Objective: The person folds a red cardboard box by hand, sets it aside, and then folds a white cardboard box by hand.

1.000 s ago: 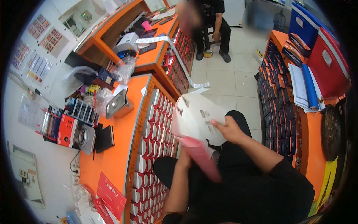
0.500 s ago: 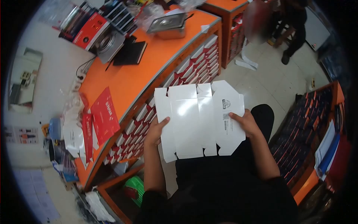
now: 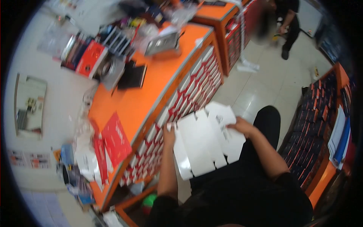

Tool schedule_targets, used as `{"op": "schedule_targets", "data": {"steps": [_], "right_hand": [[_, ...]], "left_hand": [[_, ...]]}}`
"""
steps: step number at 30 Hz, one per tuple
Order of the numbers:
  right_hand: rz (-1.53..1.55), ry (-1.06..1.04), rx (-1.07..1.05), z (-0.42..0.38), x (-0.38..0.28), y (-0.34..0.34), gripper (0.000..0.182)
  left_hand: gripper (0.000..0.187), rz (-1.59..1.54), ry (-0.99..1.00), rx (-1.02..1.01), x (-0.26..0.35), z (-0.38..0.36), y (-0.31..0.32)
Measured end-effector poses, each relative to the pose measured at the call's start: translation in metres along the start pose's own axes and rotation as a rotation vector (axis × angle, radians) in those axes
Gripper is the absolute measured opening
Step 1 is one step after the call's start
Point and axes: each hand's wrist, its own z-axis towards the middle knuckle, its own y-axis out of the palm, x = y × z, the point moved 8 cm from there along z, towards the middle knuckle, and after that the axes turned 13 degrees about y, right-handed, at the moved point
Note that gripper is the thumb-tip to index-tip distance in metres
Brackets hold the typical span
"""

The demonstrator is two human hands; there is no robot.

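Note:
A flat, unfolded white carton blank [image 3: 202, 142] with notched flaps and small dark print lies tilted in front of my lap. My left hand [image 3: 169, 137] grips its left edge near the upper corner, the thumb on top. Across from it, my right hand [image 3: 242, 126] holds the right side beside the print, thumb above and the other fingers partly hidden. Crease lines run across the blank between its panels.
To the left, an orange counter [image 3: 151, 85] bears a black notebook [image 3: 132, 75], a metal container [image 3: 162, 44] and a red printed sheet [image 3: 116, 140]. Stacked boxes [image 3: 193, 83] fill its front. Dark boxes [image 3: 308, 125] stand right. A person [image 3: 291, 22] is farther back.
The blank has turned and tilted, its left side now more creased upward. My left hand has shifted up along its edge. The view has shifted, with the counter lower in frame.

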Motion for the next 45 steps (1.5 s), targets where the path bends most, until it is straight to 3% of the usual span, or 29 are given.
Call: {"op": "schedule_targets", "data": {"steps": [3, 4, 5, 7, 9, 13, 16, 17, 23, 26, 32, 35, 37, 38, 41, 45], "right_hand": [[0.093, 0.05, -0.016, -0.003, 0.031, -0.007, 0.044], [0.103, 0.06, -0.061, -0.005, 0.04, -0.005, 0.045], [0.117, 0.044, -0.088, -0.007, 0.042, -0.004, 0.044], [0.091, -0.006, -0.115, -0.01, 0.041, 0.001, 0.044], [-0.022, -0.055, -0.094, -0.024, 0.018, -0.001, 0.043], [-0.164, -0.226, -0.057, -0.031, -0.007, 0.003, 0.042], [-0.306, -0.274, -0.056, -0.026, -0.01, 0.001, 0.042], [-0.303, -0.276, -0.059, -0.028, -0.013, 0.001, 0.042], [-0.221, -0.261, -0.088, -0.029, -0.011, -0.027, 0.043], [-0.219, -0.25, -0.093, -0.03, -0.01, -0.041, 0.04], [-0.198, -0.214, -0.161, -0.029, -0.005, -0.048, 0.044], [-0.244, -0.231, -0.123, -0.03, -0.009, -0.053, 0.045], [-0.21, -0.239, -0.158, -0.023, -0.002, -0.057, 0.046], [-0.203, -0.24, -0.152, -0.022, 0.0, -0.06, 0.046], [-0.188, -0.228, -0.151, -0.021, 0.005, -0.07, 0.046], [-0.144, -0.225, -0.157, -0.023, 0.008, -0.081, 0.046]], "left_hand": [[0.045, -0.087, 0.169, 0.0, 0.003, -0.011, 0.005], [0.04, -0.173, 0.156, 0.002, 0.009, -0.013, 0.003], [0.036, -0.179, 0.053, -0.139, 0.01, -0.012, 0.003], [0.032, -0.006, 0.083, -0.296, 0.014, -0.005, -0.001], [0.034, 0.435, 0.288, -0.416, 0.069, -0.006, -0.015], [0.038, 0.495, 0.393, -0.674, 0.063, 0.016, -0.018], [0.053, 0.434, 0.202, -0.967, 0.064, 0.019, -0.017], [0.056, 0.47, 0.036, -0.984, 0.082, 0.017, -0.02], [0.051, 0.587, 0.382, -0.972, 0.119, 0.014, 0.006], [0.051, 0.449, 0.345, -0.934, 0.111, 0.015, 0.014], [0.05, 0.472, 0.292, -1.005, 0.105, 0.012, 0.024], [0.045, 0.454, 0.345, -0.895, 0.101, 0.004, 0.022], [0.042, 0.479, 0.503, -0.793, 0.111, 0.0, 0.025], [0.042, 0.481, 0.51, -0.799, 0.115, -0.006, 0.03], [0.032, 0.393, 0.56, -0.535, 0.139, -0.021, 0.025], [0.028, 0.357, 0.573, -0.409, 0.143, -0.037, 0.035]]}}
